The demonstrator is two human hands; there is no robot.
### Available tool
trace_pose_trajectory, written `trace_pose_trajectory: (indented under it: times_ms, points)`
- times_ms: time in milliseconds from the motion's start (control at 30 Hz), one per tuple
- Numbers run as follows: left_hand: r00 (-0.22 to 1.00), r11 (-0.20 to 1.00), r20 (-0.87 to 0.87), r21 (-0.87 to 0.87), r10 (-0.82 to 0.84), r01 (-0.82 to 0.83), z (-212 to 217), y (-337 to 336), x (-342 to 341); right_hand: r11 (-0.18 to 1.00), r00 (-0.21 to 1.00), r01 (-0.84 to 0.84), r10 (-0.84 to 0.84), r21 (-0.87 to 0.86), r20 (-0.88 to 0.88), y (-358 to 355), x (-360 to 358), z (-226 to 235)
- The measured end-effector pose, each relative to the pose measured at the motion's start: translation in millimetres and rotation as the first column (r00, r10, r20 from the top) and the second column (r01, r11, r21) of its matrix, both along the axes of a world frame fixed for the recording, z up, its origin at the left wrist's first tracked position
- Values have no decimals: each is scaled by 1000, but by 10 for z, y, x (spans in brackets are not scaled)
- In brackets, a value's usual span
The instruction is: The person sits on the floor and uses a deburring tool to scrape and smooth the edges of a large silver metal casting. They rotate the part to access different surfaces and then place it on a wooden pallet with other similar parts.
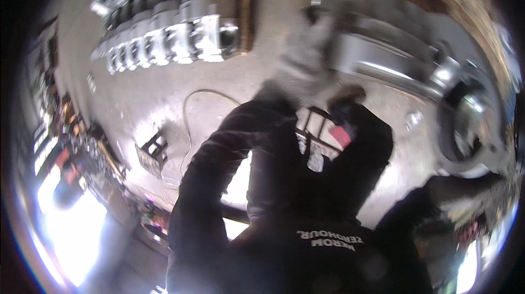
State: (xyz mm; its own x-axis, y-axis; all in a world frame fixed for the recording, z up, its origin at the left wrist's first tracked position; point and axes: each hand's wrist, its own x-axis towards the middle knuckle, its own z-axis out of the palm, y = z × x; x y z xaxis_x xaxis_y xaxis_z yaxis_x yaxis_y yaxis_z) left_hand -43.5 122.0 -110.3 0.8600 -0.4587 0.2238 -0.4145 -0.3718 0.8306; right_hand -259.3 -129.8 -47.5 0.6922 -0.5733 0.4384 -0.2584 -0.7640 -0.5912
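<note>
A large grey metal housing (377,59) lies on its side at the upper right, a wide round opening (467,121) at its near end. My left arm, in a black sleeve, stretches forward to it. At its end my left hand (306,56), in a grey glove, is smeared by motion beside the housing's left end; whether it touches I cannot tell. Out to the right reaches my right arm. What seems to be my right hand (476,201), in a grey glove, is close below the flange, its fingers hidden or blurred.
Several shiny metal castings (169,37) stand in rows at the upper left beside a wooden edge (246,9). A thin cord (187,111) curves over the concrete floor near a small dark frame (153,152). Cluttered parts (76,152) line the left. A red piece (340,136) shows between my legs.
</note>
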Motion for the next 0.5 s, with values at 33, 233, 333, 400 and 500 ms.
trace_pose_trajectory:
  times_ms: [33,233,333,400,500]
  points:
    - [1000,999,27,-40,-2,3,-25,67,-56,999,999,-43,44,13,-18,127,-55,-209]
    - [969,1000,246,-1,-11,12,-592,-59,-157,876,893,-400,439,271,-101,1283,-84,-1959]
    - [941,994,328,30,89,-104,-837,57,-262,789,798,-558,596,256,-96,1791,-273,-2385]
    - [866,998,499,-41,-17,43,-322,-519,-316,899,899,-435,436,52,-24,1551,-400,-2145]
    - [848,970,507,84,157,-230,-480,-231,-412,850,849,-522,525,69,-53,1756,-525,-2155]
